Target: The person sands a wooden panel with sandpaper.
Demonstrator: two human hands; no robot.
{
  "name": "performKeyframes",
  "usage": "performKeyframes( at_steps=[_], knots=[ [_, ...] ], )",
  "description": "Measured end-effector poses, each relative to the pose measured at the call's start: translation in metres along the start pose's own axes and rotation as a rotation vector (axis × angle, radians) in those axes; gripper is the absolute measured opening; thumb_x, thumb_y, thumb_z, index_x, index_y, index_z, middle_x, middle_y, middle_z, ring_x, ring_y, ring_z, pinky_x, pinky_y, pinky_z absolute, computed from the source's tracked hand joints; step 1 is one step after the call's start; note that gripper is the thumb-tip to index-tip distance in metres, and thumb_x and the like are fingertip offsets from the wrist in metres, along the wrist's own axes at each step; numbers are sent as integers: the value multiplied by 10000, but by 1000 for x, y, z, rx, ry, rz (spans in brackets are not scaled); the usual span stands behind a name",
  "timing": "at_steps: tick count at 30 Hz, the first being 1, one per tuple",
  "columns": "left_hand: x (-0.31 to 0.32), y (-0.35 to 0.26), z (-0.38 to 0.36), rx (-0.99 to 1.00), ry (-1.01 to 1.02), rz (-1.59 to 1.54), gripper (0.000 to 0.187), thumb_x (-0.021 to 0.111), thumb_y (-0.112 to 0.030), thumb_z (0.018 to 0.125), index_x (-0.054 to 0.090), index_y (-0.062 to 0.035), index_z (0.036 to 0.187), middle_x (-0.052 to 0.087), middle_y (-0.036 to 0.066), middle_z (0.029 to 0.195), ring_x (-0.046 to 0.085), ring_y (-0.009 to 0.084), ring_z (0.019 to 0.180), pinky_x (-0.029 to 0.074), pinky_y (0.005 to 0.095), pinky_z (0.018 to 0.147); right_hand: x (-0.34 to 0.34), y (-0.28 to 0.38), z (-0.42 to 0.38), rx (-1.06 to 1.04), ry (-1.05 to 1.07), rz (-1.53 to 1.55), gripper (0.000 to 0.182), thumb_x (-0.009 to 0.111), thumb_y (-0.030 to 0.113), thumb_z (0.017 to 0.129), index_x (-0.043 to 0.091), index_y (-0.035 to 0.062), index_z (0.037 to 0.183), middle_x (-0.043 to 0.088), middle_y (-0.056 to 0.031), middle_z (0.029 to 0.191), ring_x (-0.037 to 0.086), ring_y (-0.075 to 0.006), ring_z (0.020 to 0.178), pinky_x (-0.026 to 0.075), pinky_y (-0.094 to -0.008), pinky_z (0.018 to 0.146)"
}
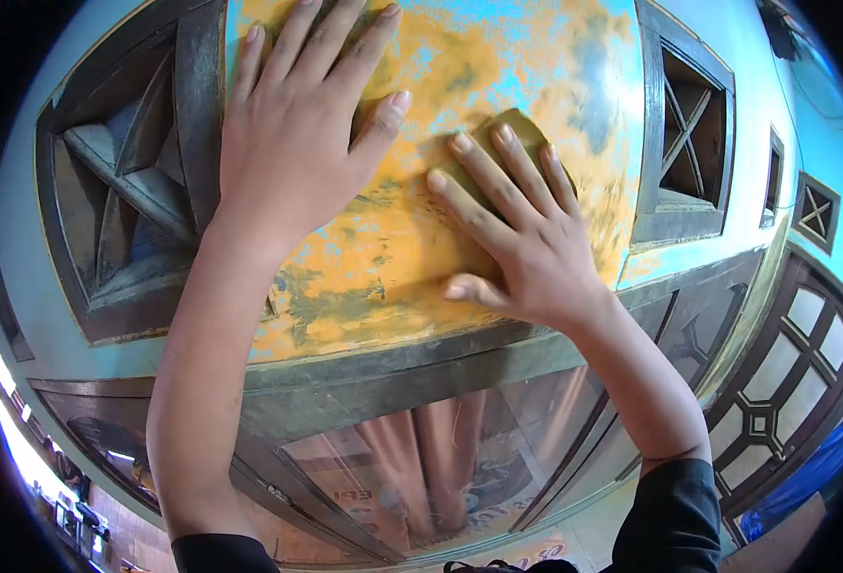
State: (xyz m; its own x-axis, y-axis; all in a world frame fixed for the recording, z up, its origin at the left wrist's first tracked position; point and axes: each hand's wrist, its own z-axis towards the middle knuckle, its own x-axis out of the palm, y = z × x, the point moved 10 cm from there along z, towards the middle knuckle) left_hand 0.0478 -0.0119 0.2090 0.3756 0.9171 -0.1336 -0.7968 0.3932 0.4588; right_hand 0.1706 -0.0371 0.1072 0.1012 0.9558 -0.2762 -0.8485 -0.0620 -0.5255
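Observation:
A wall panel [421,86] with patchy orange and turquoise paint and dark smudges is in front of me. My left hand [297,124] lies on its upper left part, open, fingers spread and nothing in them. Lower and to the right, my right hand [536,244] presses a piece of sandpaper [500,134] flat against the painted surface. The sandpaper is olive-brown and mostly covered by my fingers; its top edge shows above them. My right thumb stands out to the side.
Dark wooden vent frames with crossed slats flank the panel, one on the left [120,181] and one on the right [684,124]. Below runs a wooden ledge [393,377] above glass panes with a curtain [431,458]. A paneled door [789,372] stands at far right, near a blue sheet [808,468].

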Motion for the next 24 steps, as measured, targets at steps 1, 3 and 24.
performKeyframes(
  at_steps=[1,3,24],
  knots=[
    [0,0,0,6,-7,14,663,444,-433,1008,352,-66,1552,253,158,1643,175,349,1534,89,520,1256,-1,-6,0,-29,24,-23,735,430,689,950,478,224,1517,364,-143,1607,288,-400,1495,191,-567,1205],
    [-1,0,0,22,-17,43,651,445,-417,1004,366,-63,1544,269,161,1636,190,346,1530,93,518,1256,-16,-42,14,40,-121,-75,701,468,673,938,464,282,1520,372,-106,1606,313,-374,1487,209,-556,1206],
    [-2,-1,-4,10,-208,67,536,402,-295,1006,454,-66,1488,361,149,1593,273,349,1500,164,526,1244,-12,-22,33,-101,-93,-108,736,372,748,935,449,309,1520,395,-78,1592,311,-377,1482,207,-565,1212]
  ],
)
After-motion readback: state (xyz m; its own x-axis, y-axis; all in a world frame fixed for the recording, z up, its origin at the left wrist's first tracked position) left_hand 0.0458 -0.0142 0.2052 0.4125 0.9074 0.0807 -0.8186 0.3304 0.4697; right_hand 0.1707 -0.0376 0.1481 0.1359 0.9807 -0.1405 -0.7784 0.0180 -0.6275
